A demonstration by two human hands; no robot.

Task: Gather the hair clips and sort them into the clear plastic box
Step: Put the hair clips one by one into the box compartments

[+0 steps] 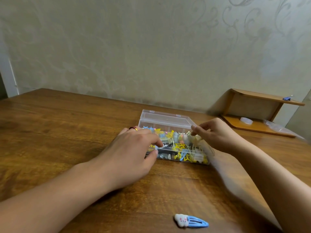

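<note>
The clear plastic box (165,121) stands in the middle of the table with its lid tipped open at the back. It holds several yellow, blue and pale hair clips (179,146). My left hand (133,153) lies over the box's left front, thumb and forefinger pinching a black hair clip (169,146) inside it. My right hand (217,135), a little blurred, hovers over the box's right side. Its curled fingertips seem to pinch a pale yellow clip (188,134). One blue snap clip with a white cloud charm (191,220) lies loose on the table near the front edge.
A small wooden shelf (262,111) stands at the back right against the wall, with a blue clip (288,98) on its top board, a clear round lid (246,120) and a plastic bag (276,127) below. Bare wood tabletop (58,132) stretches to the left.
</note>
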